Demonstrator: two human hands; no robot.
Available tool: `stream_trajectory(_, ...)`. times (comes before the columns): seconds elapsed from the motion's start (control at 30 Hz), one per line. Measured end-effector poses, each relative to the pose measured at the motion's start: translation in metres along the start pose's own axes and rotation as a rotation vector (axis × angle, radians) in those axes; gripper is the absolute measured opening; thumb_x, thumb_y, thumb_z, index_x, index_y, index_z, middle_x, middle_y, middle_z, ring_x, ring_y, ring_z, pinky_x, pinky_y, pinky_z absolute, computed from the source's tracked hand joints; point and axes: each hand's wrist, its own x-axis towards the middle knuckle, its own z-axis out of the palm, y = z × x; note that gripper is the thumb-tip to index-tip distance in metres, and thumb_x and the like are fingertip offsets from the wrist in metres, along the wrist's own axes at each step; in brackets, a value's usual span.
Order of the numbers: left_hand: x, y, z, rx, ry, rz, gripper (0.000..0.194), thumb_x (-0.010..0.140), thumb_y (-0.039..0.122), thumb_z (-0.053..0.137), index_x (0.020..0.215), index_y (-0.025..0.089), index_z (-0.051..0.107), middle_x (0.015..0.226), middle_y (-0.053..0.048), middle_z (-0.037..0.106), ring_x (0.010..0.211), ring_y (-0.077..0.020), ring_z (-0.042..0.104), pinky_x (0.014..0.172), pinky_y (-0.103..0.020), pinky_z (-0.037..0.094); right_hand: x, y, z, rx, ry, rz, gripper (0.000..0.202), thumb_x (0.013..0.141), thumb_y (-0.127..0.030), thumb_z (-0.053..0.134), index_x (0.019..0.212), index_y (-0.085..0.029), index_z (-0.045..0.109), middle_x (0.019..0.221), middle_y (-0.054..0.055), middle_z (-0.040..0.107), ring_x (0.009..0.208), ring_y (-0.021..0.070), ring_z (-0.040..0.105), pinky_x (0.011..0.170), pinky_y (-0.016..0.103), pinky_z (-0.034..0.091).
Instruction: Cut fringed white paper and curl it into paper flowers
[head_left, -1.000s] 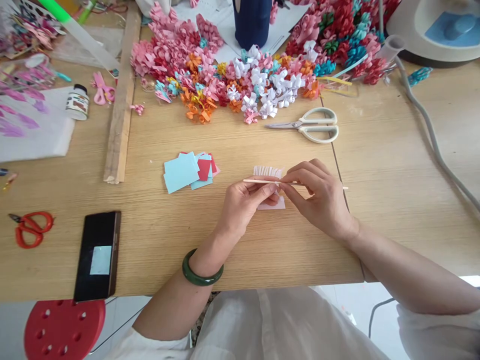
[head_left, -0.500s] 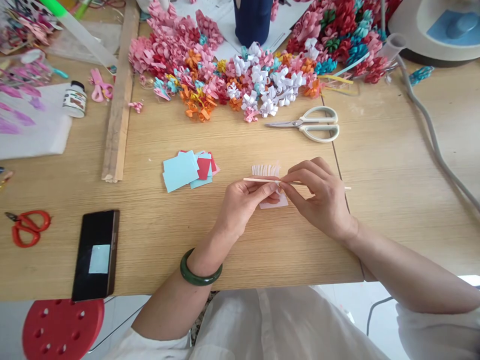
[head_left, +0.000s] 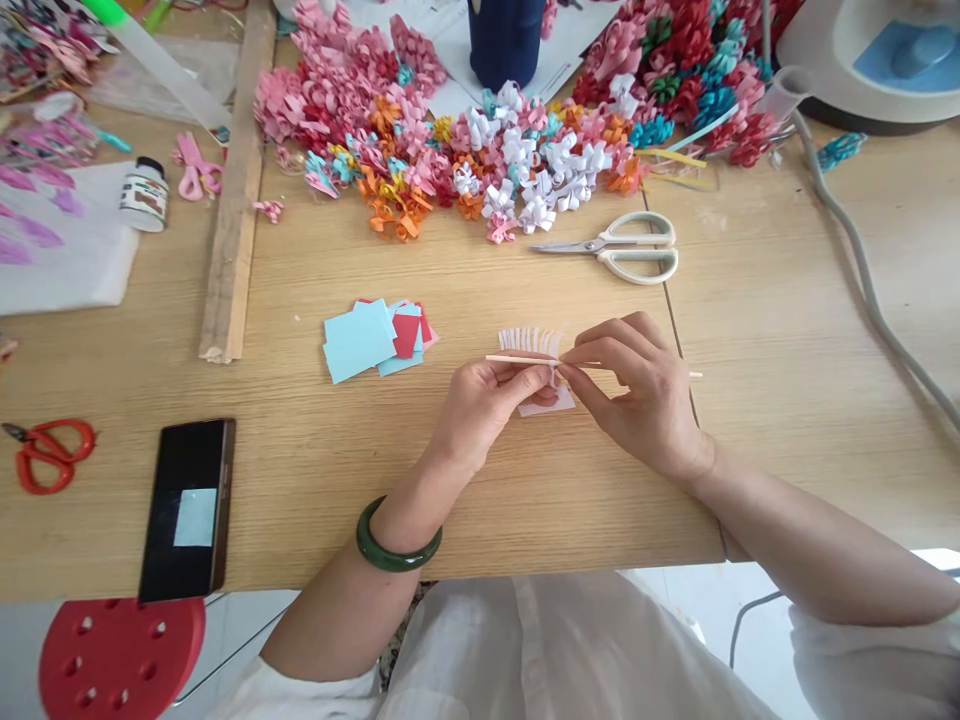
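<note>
A thin wooden stick [head_left: 517,358] lies nearly level across both hands, its far end showing beyond the right one. My right hand [head_left: 637,400] is closed in a pinch around it near the middle. Fingers of my left hand [head_left: 480,405] are closed on a small pale pink paper [head_left: 531,340] whose upper edge is cut into a fringe of narrow strips. One strip seems to curl at the stick between my fingertips, though the fingers partly hide it. Left of my hands lies a stack of light blue, red and pink paper pieces [head_left: 360,340].
Beige-handled scissors [head_left: 637,250] lie ahead, before a heap of curled paper flowers [head_left: 517,150] and a dark blue cup [head_left: 506,40]. At left are a wooden bar [head_left: 232,220], a phone [head_left: 187,450] and red-handled scissors [head_left: 52,455]. A grey cable [head_left: 862,240] runs along the right.
The hands and stick stay almost in place, with only slight finger movement at the paper strip. Things at left have shifted slightly leftward in the view.
</note>
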Motion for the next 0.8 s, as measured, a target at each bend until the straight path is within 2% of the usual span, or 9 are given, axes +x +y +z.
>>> stream_trajectory(0.17,-0.0008,0.0001,0.0023,0.035,0.025,0.055,0.023,0.079,0.039,0.078,0.077,0.016,0.076,0.07,-0.002,0.072,0.066,-0.0113,0.067,0.069,-0.024,0.057,0.0001,-0.0012,0.0001,-0.008,0.002,-0.007,0.005,0.09,-0.017,0.067,0.087,-0.021,0.065,0.085,0.004,0.069,0.081,0.0199,0.057,0.067,0.033,0.048)
stream_trajectory(0.4,-0.0008,-0.0012,0.0006,0.077,0.051,0.138,0.02,0.078,0.033,0.08,0.088,0.016,0.078,0.073,-0.002,0.074,0.069,-0.0118,0.069,0.073,-0.025,0.057,0.0014,-0.001,-0.0003,0.013,-0.059,0.048,0.002,0.091,-0.021,0.065,0.09,-0.021,0.067,0.087,0.005,0.071,0.079,0.0192,0.059,0.063,0.032,0.047)
stream_trajectory(0.57,0.0003,-0.0006,-0.0003,0.056,0.03,0.095,0.025,0.074,0.035,0.083,0.091,0.016,0.078,0.083,-0.005,0.078,0.071,-0.0133,0.071,0.074,-0.027,0.058,0.0006,0.0004,-0.0007,0.044,-0.041,0.037,0.005,0.092,-0.019,0.064,0.089,-0.022,0.067,0.085,0.004,0.071,0.079,0.019,0.058,0.063,0.033,0.046)
stream_trajectory(0.8,0.0008,-0.001,-0.0006,0.051,0.009,0.089,0.024,0.072,0.032,0.085,0.09,0.017,0.078,0.086,-0.004,0.077,0.075,-0.0135,0.071,0.075,-0.026,0.058,0.0007,0.0003,-0.0009,0.031,-0.024,0.021,0.006,0.091,-0.017,0.064,0.089,-0.022,0.066,0.085,0.004,0.07,0.08,0.0195,0.058,0.064,0.033,0.046)
